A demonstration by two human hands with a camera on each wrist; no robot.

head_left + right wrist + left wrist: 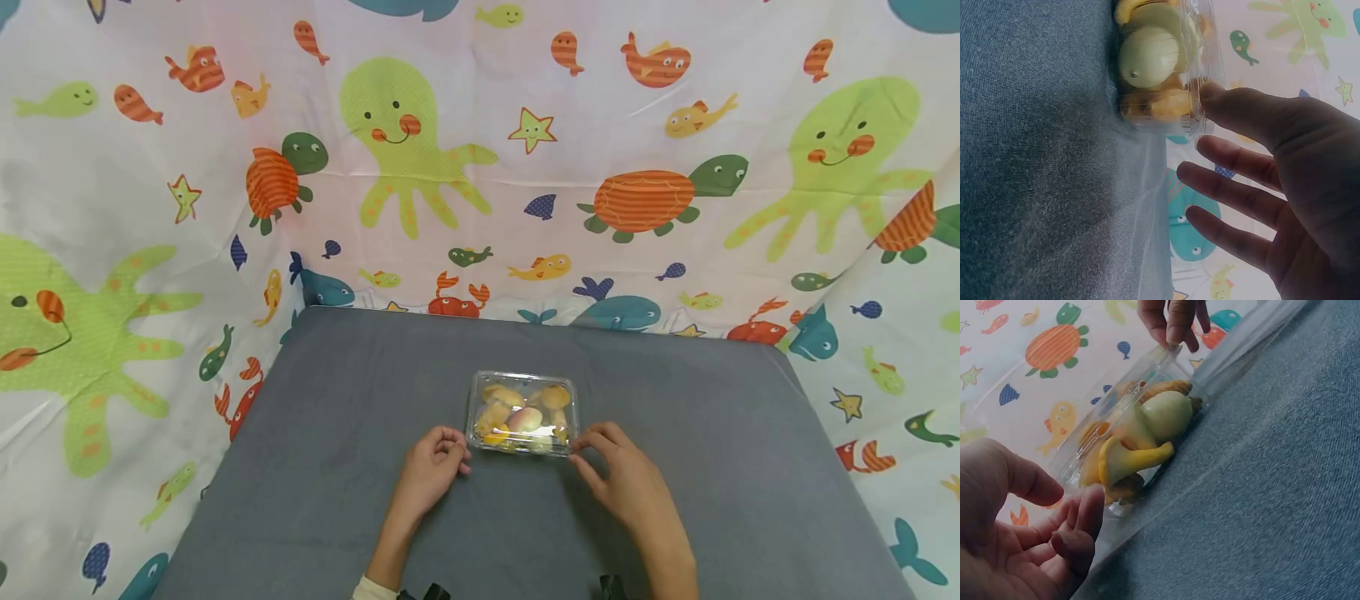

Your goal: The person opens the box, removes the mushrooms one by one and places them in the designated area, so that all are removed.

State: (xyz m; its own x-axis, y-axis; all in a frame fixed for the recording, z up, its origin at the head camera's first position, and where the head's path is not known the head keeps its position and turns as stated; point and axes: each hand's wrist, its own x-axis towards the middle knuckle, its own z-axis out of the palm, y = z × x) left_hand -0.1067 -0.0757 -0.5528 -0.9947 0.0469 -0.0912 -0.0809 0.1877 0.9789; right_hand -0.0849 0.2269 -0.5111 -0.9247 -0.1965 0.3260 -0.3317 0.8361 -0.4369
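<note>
A clear plastic clamshell box (522, 414) lies flat on the grey cloth, its lid down. Through the plastic show several small rounded pieces in tan, yellow and pale green; one yellow piece (1129, 459) has a mushroom-like shape. My left hand (437, 460) is by the box's near left corner, fingers loosely bent and nothing held; whether a fingertip touches the box I cannot tell. At the near right corner is my right hand (618, 475). Its thumb (1229, 103) touches the lid's rim, with the index fingertip close to the corner and the other fingers spread.
Grey cloth (337, 400) covers the table around the box. A white curtain printed with sea animals (525, 167) hangs behind the table and along both sides.
</note>
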